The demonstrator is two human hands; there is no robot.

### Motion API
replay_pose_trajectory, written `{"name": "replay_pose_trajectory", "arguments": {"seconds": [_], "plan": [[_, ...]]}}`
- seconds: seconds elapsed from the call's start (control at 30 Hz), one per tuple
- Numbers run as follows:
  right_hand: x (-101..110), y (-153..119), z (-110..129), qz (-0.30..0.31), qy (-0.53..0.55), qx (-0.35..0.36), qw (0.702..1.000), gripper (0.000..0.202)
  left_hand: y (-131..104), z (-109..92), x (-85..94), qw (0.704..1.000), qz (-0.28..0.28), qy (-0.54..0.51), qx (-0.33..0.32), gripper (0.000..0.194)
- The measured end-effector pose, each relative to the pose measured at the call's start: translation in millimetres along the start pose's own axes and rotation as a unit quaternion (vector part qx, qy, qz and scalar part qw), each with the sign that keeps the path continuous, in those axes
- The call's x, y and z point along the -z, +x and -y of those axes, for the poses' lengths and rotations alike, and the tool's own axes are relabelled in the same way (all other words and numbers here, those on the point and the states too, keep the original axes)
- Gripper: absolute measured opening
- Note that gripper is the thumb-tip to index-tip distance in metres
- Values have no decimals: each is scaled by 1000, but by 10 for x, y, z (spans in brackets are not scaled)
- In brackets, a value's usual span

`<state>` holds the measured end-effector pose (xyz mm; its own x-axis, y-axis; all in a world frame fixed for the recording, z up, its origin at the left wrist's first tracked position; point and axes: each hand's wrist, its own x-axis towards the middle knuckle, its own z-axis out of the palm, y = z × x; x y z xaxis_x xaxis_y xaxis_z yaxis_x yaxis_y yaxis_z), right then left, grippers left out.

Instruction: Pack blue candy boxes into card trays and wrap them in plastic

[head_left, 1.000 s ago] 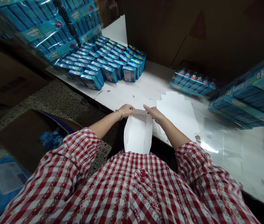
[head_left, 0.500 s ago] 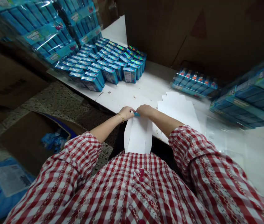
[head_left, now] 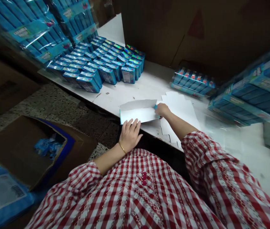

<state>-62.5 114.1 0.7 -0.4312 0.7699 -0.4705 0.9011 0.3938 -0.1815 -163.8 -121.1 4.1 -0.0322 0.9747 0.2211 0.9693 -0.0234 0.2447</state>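
A folded cardboard display tray (head_left: 138, 113), white inside with blue edges, lies lengthwise at the table's front edge. Its far wall stands up. At its right end my right hand (head_left: 162, 110) grips the blue-edged end panel, fingers closed. My left hand (head_left: 130, 133) rests against the near side, its fingers stretched over the edge and the thumb apart. Flat white card blanks (head_left: 179, 111) with stepped edges lie just right of the tray, partly under my right forearm.
Several rows of small blue boxes (head_left: 108, 74) stand on the white table (head_left: 149, 76). Wrapped blue packs (head_left: 39, 31) are stacked at the left, more packs (head_left: 246, 95) at the right. A small filled tray (head_left: 192, 83) sits behind. An open carton (head_left: 13, 149) holds blue packets at lower left.
The tray has gone from upright against my body to lying crosswise on the table edge. My left hand has moved nearer and opened out; my right has shifted right to the tray's end.
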Motion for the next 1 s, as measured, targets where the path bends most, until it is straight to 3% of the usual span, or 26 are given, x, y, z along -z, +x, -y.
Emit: {"name": "replay_pose_trajectory", "arguments": {"seconds": [0.1, 0.17, 0.2, 0.27, 0.37, 0.47, 0.53, 0.6, 0.73, 0.9, 1.0], "plan": [[1, -32, 12, 23, 38, -77, 996, 31, 184, 283, -275, 1000, 1, 14, 20, 54], [45, -106, 14, 43, 46, -80, 995, 30, 338, 468, -350, 1000, 6, 6, 9, 50], [65, -170, 10, 24, 42, -71, 996, 31, 403, 538, -360, 1000, 10, 2, 4, 49], [65, -349, -7, -88, 11, -10, 996, 39, 489, 624, -355, 1000, 16, -3, 1, 46], [-79, -665, -28, -276, -64, 140, 949, 54, 526, 654, -356, 1000, 21, 8, 0, 42], [-325, -860, -11, -319, -120, 219, 914, 62, 516, 653, -388, 999, 25, 31, -11, 35], [-463, -874, 40, -306, -145, 253, 906, 61, 511, 659, -401, 998, 38, 40, -20, 31], [-541, -810, 118, -250, -159, 275, 915, 51, 518, 666, -392, 996, 64, 48, -26, 32], [-545, -604, 251, -152, -160, 245, 944, 28, 591, 659, -337, 989, 121, 79, -15, 40], [-522, -515, 244, -111, -168, 244, 949, 30, 697, 606, -296, 982, 170, 71, 39, 41], [-450, -562, 216, -96, -161, 259, 948, 34, 698, 595, -207, 982, 179, 50, 32, 44]]}}
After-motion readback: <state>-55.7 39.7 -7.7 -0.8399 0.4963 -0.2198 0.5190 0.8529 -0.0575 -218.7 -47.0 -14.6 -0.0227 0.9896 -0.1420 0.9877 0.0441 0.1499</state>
